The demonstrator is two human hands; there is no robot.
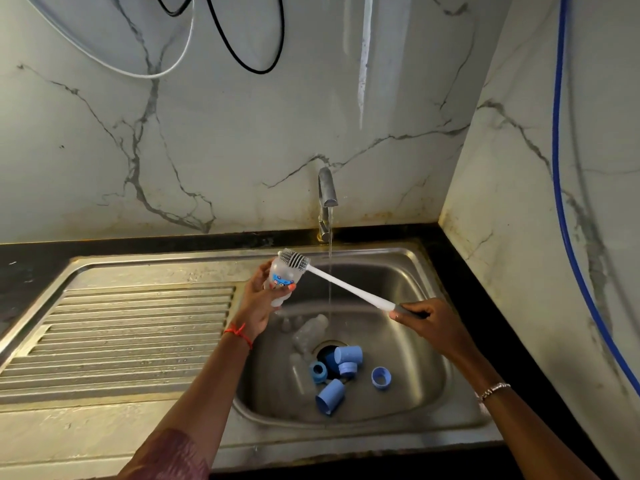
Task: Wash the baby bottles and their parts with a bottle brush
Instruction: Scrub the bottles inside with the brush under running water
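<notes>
My left hand [256, 299] grips a clear baby bottle [282, 280] with a blue and red print, held above the left side of the sink basin [408, 341]. My right hand [426, 322] holds the grey grip of a long white bottle brush [346, 284]. Its grey bristle head [294, 259] lies against the bottle's upper end. Down in the basin lie clear bottles [310, 332], blue caps [348, 355] and blue collar rings [381, 377] around the drain.
The tap [327, 192] runs a thin stream of water into the basin, between my two hands. A ribbed steel draining board [131, 327] stretches to the left. Marble walls close in behind and on the right, with cables and a blue hose [568, 237] hanging.
</notes>
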